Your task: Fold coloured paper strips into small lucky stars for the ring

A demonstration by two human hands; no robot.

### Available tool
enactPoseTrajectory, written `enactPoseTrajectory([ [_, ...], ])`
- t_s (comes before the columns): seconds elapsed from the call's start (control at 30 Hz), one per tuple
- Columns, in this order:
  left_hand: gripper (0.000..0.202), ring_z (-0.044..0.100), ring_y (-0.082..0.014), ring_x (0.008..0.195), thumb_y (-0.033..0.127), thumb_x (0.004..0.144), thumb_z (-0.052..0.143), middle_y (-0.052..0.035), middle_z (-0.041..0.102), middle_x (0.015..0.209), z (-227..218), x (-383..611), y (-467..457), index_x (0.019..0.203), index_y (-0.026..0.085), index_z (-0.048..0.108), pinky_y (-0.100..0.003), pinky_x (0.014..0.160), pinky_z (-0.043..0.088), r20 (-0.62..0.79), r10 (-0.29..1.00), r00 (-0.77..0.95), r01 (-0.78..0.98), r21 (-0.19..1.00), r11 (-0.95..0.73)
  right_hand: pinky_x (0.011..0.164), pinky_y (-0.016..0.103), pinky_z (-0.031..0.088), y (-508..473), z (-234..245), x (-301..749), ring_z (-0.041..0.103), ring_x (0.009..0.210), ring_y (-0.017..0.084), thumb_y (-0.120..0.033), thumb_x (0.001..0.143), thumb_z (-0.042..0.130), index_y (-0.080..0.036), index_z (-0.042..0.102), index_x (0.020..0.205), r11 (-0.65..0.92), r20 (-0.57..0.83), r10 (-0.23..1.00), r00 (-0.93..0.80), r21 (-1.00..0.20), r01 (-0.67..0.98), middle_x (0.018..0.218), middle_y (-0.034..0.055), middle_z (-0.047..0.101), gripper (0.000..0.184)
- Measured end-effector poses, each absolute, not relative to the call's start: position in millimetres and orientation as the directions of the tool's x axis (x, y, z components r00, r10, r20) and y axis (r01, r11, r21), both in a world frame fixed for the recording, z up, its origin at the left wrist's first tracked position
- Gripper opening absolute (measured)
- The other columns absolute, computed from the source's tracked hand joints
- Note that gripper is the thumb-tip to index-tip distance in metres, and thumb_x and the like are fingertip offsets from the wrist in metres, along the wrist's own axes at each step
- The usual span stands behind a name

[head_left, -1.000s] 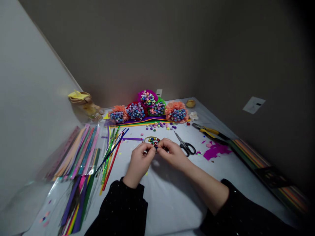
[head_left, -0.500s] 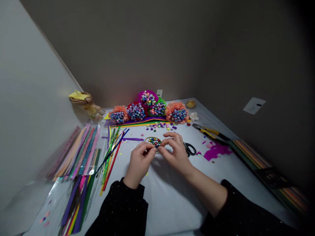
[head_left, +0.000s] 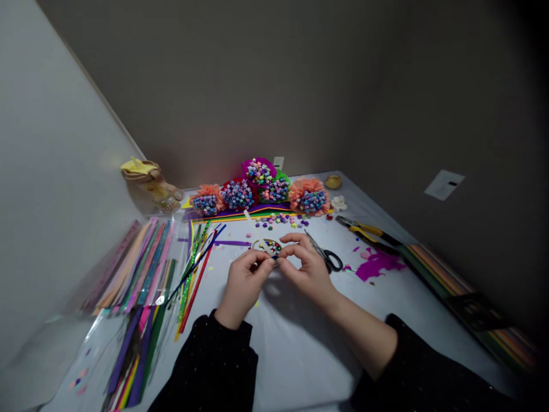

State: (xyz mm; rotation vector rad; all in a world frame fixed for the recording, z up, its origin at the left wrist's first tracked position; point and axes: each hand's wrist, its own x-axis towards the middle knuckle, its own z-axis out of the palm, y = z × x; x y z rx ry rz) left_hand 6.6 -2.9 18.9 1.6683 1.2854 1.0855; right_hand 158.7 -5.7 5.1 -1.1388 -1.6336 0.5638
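My left hand (head_left: 243,283) and my right hand (head_left: 305,273) meet over the middle of the table, thumbs and fingertips pinched close together. Between them is a narrow paper strip (head_left: 259,233), dark blue at the fingertips, its pale length sticking up and away to the left. The tip under the fingers is too small to make out. Just behind the fingertips, partly covered by them, lies a small round dish of shiny coloured stars (head_left: 278,248). Scissors (head_left: 333,261) with black handles rest beside my right hand.
Several tissue-paper flowers (head_left: 238,194) filled with tiny stars line the back. Loose paper stars (head_left: 281,219) lie before them. Paper strips (head_left: 201,286) and a clear packet (head_left: 137,263) are at left. Pliers (head_left: 364,232), magenta scraps (head_left: 378,264) and a paper-strip pack (head_left: 463,300) are at right.
The pale length of the strip now shows, pointing up and left across the dish. My right fingers have shifted slightly, baring more of the scissors. My left hand has hardly moved.
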Motion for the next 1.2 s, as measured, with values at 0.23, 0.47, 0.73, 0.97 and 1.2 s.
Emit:
enactPoseTrajectory([
  [0.23, 0.014, 0.052, -0.0116, 0.063, 0.027, 0.076, 0.056, 0.0001, 0.057, 0.069, 14.7, 8.6, -2.0, 0.07, 0.015, 0.058, -0.021, 0.056, 0.04, 0.087, 0.986, 0.144, 0.294, 0.948, -0.127, 0.088, 0.035, 0.039, -3.6, 3.4, 155.3, 0.052, 0.095, 0.019, -0.015, 0.075, 0.056, -0.02, 0.057, 0.072, 0.379, 0.386, 0.921, -0.043, -0.869, 0.319, 0.096, 0.0054, 0.053, 0.006],
  [0.47, 0.013, 0.056, -0.0153, 0.076, 0.026, 0.075, 0.058, -0.0035, 0.062, 0.079, 9.7, 6.9, 2.2, 0.073, 0.014, 0.062, -0.023, 0.064, 0.043, 0.071, 0.991, 0.117, 0.244, 0.965, -0.098, 0.086, 0.034, 0.041, -0.1, 2.1, 154.4, 0.054, 0.09, 0.018, -0.014, 0.073, 0.055, -0.019, 0.057, 0.068, 0.351, 0.337, 0.936, -0.101, -0.884, 0.309, 0.09, 0.0044, 0.053, 0.007],
  [0.73, 0.014, 0.059, -0.0162, 0.083, 0.024, 0.069, 0.064, -0.0058, 0.065, 0.089, 4.5, 10.8, 1.9, 0.076, 0.013, 0.066, -0.026, 0.073, 0.044, -0.105, 0.99, 0.091, -0.103, 0.988, 0.114, 0.082, 0.04, 0.043, -5.7, -2.9, 155.0, 0.051, 0.093, 0.022, -0.019, 0.079, 0.057, -0.023, 0.062, 0.095, 0.583, 0.61, 0.777, -0.155, -0.605, 0.542, 0.094, 0.0075, 0.056, 0.018],
  [0.97, 0.016, 0.06, -0.0167, 0.084, 0.025, 0.068, 0.064, -0.0086, 0.066, 0.096, 4.1, 9.3, 2.2, 0.075, 0.011, 0.068, -0.025, 0.07, 0.045, -0.132, 0.984, 0.119, -0.154, 0.977, 0.15, 0.084, 0.043, 0.042, -3.7, -4.6, 157.7, 0.05, 0.092, 0.023, -0.02, 0.077, 0.058, -0.024, 0.065, 0.092, 0.603, 0.622, 0.759, -0.191, -0.561, 0.567, 0.093, 0.0073, 0.058, 0.017],
  [1.2, 0.016, 0.058, -0.0191, 0.096, 0.03, 0.069, 0.066, -0.0067, 0.064, 0.102, 7.1, 8.1, 2.9, 0.074, 0.015, 0.064, -0.033, 0.084, 0.045, -0.107, 0.992, 0.069, -0.236, 0.964, 0.12, 0.086, 0.039, 0.043, -2.8, -0.7, 156.2, 0.052, 0.099, 0.022, -0.023, 0.079, 0.056, -0.022, 0.057, 0.105, 0.498, 0.504, 0.857, -0.11, -0.753, 0.431, 0.102, 0.0081, 0.058, 0.026],
])
